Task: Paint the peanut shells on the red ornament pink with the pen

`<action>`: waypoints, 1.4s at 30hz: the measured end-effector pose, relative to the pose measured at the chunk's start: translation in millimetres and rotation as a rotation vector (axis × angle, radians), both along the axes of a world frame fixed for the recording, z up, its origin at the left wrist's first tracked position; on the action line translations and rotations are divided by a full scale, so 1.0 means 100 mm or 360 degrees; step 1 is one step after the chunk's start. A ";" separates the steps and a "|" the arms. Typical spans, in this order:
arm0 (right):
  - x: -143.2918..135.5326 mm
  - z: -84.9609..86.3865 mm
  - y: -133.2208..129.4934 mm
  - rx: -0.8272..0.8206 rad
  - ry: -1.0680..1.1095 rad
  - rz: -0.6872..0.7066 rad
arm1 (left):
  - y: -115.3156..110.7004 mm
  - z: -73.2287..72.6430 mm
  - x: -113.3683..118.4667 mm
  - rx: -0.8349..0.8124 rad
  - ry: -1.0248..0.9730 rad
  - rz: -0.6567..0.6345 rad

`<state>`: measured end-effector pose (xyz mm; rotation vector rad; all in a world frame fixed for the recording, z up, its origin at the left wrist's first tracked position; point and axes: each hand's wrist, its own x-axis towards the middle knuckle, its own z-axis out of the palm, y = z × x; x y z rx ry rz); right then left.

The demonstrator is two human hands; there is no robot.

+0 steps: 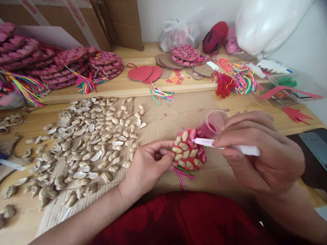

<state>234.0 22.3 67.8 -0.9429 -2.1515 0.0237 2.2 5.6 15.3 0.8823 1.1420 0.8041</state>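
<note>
My left hand [150, 163] pinches the left edge of a round red disc [183, 147] between thumb and fingers. Peanut shells [189, 165] cover the disc; several at its upper right are painted pink, the others are plain tan. Pink and green cords [182, 175] hang from its lower edge. A white paint marker [204, 142] is gripped in my right hand [258, 146], and its pink tip touches a shell near the disc's upper right. Just behind the disc stands a clear plastic cup [217, 119] with pink paint in it, partly hidden by my right fingers.
Loose peanut shells [102, 122] spread over cardboard at the left. On the raised shelf [112, 89] sit stacks of pink shell discs [63, 64], red heart cutouts [145, 73] and colourful tassels [240, 78]. A dark phone [314, 153] lies at the right.
</note>
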 end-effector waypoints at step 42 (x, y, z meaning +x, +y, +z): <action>0.03 0.09 -0.05 -0.0074 0.0070 -0.0095 | 0.01 -0.07 -0.02 0.0023 -0.0134 0.0073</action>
